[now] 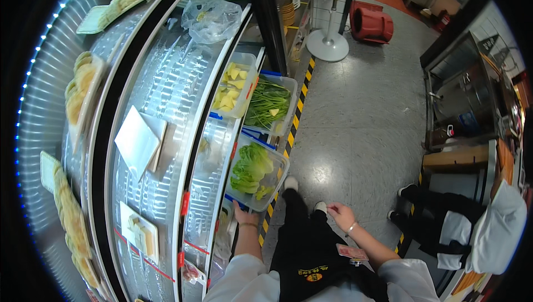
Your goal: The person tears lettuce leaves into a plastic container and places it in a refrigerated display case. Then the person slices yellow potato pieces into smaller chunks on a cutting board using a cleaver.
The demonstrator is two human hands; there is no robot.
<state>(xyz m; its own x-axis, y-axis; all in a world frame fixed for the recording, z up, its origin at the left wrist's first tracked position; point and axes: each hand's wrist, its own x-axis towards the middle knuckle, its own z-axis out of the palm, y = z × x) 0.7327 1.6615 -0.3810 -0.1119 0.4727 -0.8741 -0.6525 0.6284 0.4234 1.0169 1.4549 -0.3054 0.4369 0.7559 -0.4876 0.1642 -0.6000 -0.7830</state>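
My left hand (246, 215) is at the near end of a clear plastic container (280, 185), its fingers on the edge beside a blue clip. Green lettuce (252, 168) lies inside that container, which juts at an angle from the low shelf of the refrigerated display case. My right hand (342, 215) hangs over my dark apron (308, 256) with its fingers curled together and nothing visible in them. Just beyond the lettuce stands a container of long green leafy stalks (268, 102), one yellow piece on top. Another container (243, 94) holds cut yellow chunks.
Higher case shelves (175, 77) hold white plates (137, 137), a clear plastic bag (212, 19) and dishes of pale leafy cabbage (83, 89). Black-yellow tape (302, 98) edges the tiled floor. Ahead are a white round stand base (327, 46) and a red blower (372, 23). Another person (441, 218) stands right.
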